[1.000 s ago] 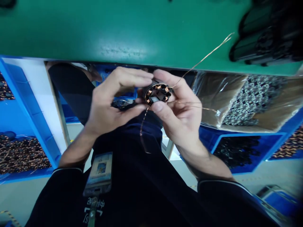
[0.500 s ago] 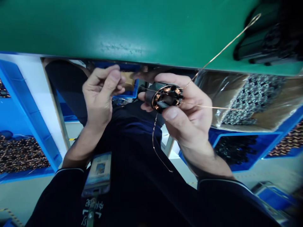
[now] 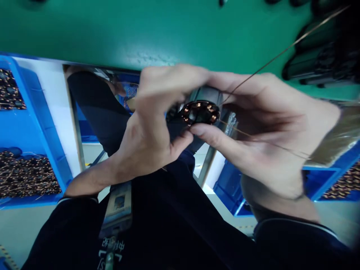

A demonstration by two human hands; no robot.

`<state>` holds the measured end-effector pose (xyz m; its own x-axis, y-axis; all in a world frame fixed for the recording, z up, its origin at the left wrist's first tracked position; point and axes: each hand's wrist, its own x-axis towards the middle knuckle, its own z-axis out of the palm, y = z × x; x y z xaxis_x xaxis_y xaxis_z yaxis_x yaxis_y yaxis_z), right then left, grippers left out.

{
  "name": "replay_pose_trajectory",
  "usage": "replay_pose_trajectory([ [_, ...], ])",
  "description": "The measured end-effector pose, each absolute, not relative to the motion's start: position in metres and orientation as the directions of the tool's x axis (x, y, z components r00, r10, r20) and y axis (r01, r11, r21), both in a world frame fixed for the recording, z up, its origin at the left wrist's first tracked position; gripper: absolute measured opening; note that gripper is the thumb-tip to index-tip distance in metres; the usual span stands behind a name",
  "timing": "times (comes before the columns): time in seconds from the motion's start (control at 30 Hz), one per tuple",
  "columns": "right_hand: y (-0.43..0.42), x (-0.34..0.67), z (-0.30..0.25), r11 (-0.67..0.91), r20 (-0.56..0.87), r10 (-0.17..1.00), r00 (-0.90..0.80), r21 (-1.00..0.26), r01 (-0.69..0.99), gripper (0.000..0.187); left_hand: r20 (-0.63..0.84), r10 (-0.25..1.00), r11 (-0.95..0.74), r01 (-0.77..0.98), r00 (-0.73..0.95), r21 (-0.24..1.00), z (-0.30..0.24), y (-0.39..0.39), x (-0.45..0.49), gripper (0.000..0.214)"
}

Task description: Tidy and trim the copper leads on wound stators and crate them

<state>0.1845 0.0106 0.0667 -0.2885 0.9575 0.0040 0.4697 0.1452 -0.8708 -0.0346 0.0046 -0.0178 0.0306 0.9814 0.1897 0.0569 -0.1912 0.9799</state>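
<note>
A motor stator (image 3: 209, 96), a dark-sided ring with copper windings round its open face, is held between my two hands just below the bench edge. My right hand (image 3: 277, 127) grips it from the right, thumb at the lower rim and fingers behind the top. From the left, my left hand (image 3: 149, 123) closes round it, its thumb tip by the lower rim; its fingers are blurred by motion. One long copper wire (image 3: 281, 53) runs from the stator up and right over the bench. A second thin wire (image 3: 244, 133) crosses my right palm.
The green bench top (image 3: 112, 33) lies in front, with dark cylindrical parts (image 3: 315, 56) at its right. A blue bin (image 3: 53, 157) on the left holds many copper-wound parts (image 3: 28, 176). At right, a clear plastic-lined box (image 3: 334, 138) stands over blue bins.
My left hand has come right, from apart with pinched fingers to the stator. The stator's face has tilted downward. My right hand has shifted right and appears larger, its wire swinging along.
</note>
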Motion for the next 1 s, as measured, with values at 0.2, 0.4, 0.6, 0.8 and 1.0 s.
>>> replay_pose_trajectory([
  [0.2,0.029,0.209,0.086,0.236,-0.067,0.898,-0.435,-0.761,0.604,0.052,-0.157,0.654,0.425,-0.187,0.740,0.886,0.003,0.015,-0.034,0.011],
  [0.4,0.045,0.213,0.078,-0.119,-0.267,0.826,-0.496,-0.943,0.310,0.043,-0.391,0.500,0.779,-0.205,0.773,0.593,0.024,0.013,-0.035,0.019],
  [0.6,0.050,0.211,0.053,-0.234,-0.199,0.825,-0.529,-0.972,0.001,0.042,-0.462,0.504,0.845,-0.304,0.730,0.441,0.029,0.000,-0.025,0.038],
  [0.8,0.055,0.208,0.038,-0.255,-0.162,0.811,-0.563,-0.963,-0.089,0.042,-0.461,0.491,0.871,-0.398,0.740,0.288,0.019,-0.011,-0.020,0.033],
  [1.0,0.067,0.204,0.055,-0.280,-0.225,0.719,-0.657,-0.960,0.023,0.042,-0.451,0.517,0.856,-0.430,0.728,0.287,0.011,-0.022,-0.020,0.039],
])
